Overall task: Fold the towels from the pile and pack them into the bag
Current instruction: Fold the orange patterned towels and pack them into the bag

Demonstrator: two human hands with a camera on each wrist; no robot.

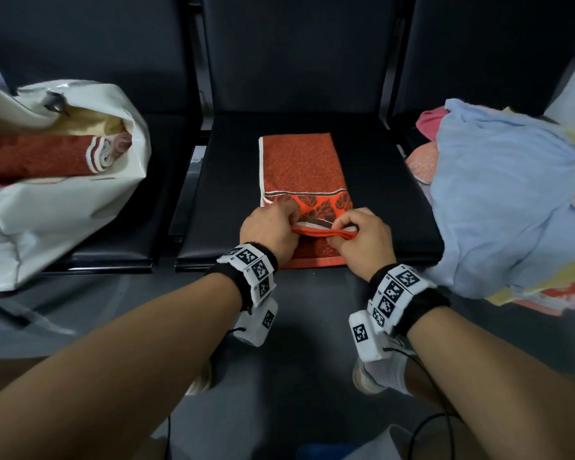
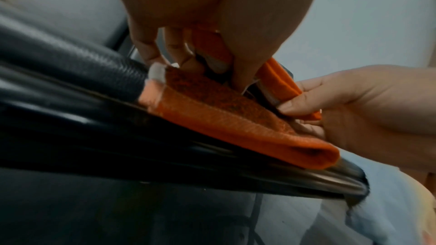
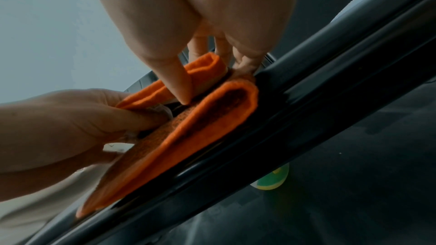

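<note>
Seen from the head view, a rust-orange terry towel with a white edge and a band of dark leaf shapes [image 1: 304, 180] lies as a long folded strip on the black padded middle seat [image 1: 233, 180] of a row of chairs, its long axis running from the seat's front edge straight away toward the backrest. Near the front edge the left hand [image 1: 269, 227] and the right hand [image 1: 362, 234] sit side by side, each with fingers curled round a raised fold of the towel's upper layer, which bridges the gap between them as a thin orange ridge lying crosswise to the strip. On the seat to the left a white glossy bag [image 1: 63, 194] stands open with a rolled dark-red towel [image 1: 37, 157] inside; on the seat to the right a pile of loose towels topped by a pale blue one [image 1: 512, 200] spills over the front edge. Next, the left wrist view shows the left hand's fingers [image 2: 240, 70] pinching the doubled orange ridge from above, while the towel's rounded folded end [image 2: 247, 133] rests on the seat's front rim. Lastly, the right wrist view shows the right hand's fingers [image 3: 181, 83] pressed down on the same ridge, the left hand gripping it just beside them, the folded end [image 3: 200, 124] below.
</note>
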